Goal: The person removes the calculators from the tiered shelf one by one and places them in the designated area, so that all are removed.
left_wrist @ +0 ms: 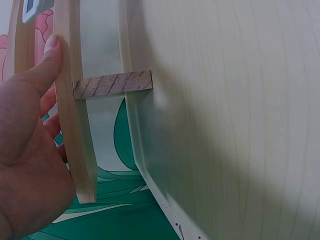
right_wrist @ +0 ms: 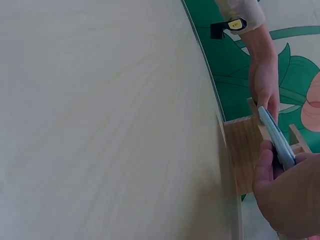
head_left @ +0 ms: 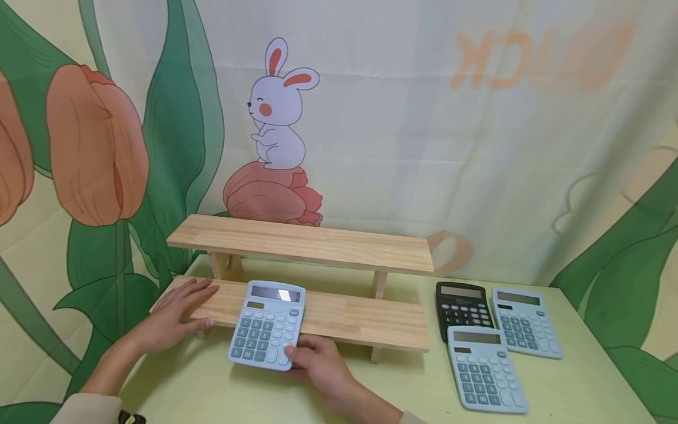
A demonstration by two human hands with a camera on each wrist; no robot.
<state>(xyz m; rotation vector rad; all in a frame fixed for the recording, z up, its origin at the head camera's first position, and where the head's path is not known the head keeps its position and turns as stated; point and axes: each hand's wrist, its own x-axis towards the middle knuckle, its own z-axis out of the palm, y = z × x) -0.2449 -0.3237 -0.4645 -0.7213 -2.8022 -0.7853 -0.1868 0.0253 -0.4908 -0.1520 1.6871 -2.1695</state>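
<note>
My right hand grips a light blue calculator by its lower right edge, thumb on the front by the keys. The calculator is tilted, its screen up and its keys facing me, and overlaps the lower board of a two-step wooden rack in the head view. In the right wrist view the calculator shows edge-on between thumb and fingers. My left hand rests on the left end of the lower board, fingers stretched over its top. The left wrist view shows the thumb against the board's front edge.
Behind and above runs the rack's upper board. On the right of the table lie a black calculator, a light blue calculator and another light blue one partly over the black. A printed curtain hangs behind the table.
</note>
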